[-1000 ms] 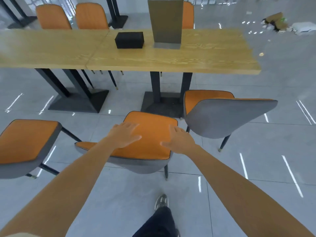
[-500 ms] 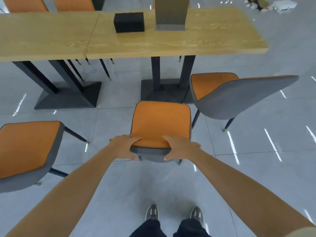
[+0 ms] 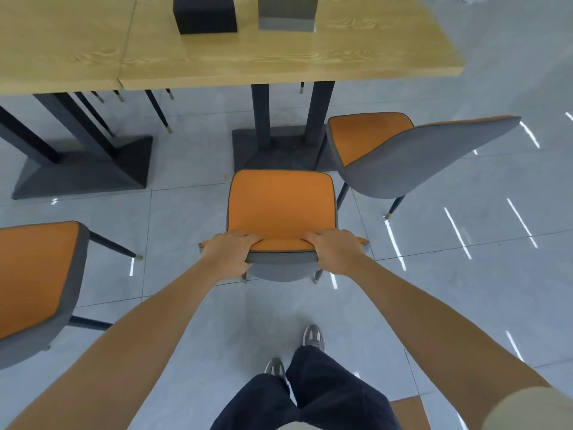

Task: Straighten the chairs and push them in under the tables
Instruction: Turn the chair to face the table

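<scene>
An orange chair with a grey back (image 3: 281, 202) stands in front of me, its seat facing the wooden table (image 3: 279, 63). My left hand (image 3: 228, 253) grips the top of its backrest on the left. My right hand (image 3: 333, 250) grips the same edge on the right. The seat's front edge lies just short of the table's black base (image 3: 273, 150), not under the tabletop. A second orange chair (image 3: 403, 150) stands to the right, turned at an angle. A third one (image 3: 37, 283) stands at the left, away from the left table (image 3: 59, 54).
A black box (image 3: 205, 13) and a grey sign stand (image 3: 286, 12) sit on the tabletop. Black pedestal legs (image 3: 86, 162) hold the left table. Legs of far-side chairs show under it. My feet (image 3: 313, 338) stand on grey floor tiles behind the chair.
The held chair has turned square to the table and moved toward it. My hands went from lying on the backrest to gripping its top edge, and I have stepped closer.
</scene>
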A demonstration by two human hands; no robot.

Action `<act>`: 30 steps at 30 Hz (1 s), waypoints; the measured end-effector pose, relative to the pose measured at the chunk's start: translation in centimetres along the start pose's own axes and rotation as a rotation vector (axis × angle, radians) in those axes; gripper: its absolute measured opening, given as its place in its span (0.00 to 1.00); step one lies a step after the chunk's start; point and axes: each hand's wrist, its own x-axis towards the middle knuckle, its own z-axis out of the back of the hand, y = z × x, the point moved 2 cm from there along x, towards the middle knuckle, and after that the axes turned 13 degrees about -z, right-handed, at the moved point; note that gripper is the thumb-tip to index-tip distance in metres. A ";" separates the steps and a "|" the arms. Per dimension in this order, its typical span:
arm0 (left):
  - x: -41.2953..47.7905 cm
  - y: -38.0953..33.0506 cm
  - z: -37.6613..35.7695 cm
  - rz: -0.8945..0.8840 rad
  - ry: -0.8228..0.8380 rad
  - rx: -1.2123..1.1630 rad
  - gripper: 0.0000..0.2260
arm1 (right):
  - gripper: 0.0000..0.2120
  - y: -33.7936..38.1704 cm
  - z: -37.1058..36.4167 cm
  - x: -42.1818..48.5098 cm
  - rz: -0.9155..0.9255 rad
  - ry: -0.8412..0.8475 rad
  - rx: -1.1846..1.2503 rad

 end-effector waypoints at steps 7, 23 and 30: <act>2.6 -0.6 1.1 -0.028 -0.008 0.026 0.25 | 0.22 -2.2 1.1 2.3 0.002 -0.057 -0.062; 15.1 3.4 7.0 0.071 -0.076 0.007 0.26 | 0.22 -7.8 6.9 15.9 0.066 -0.091 -0.094; 19.8 4.6 9.2 0.103 -0.076 0.002 0.27 | 0.22 -10.2 9.5 21.0 0.087 -0.080 -0.101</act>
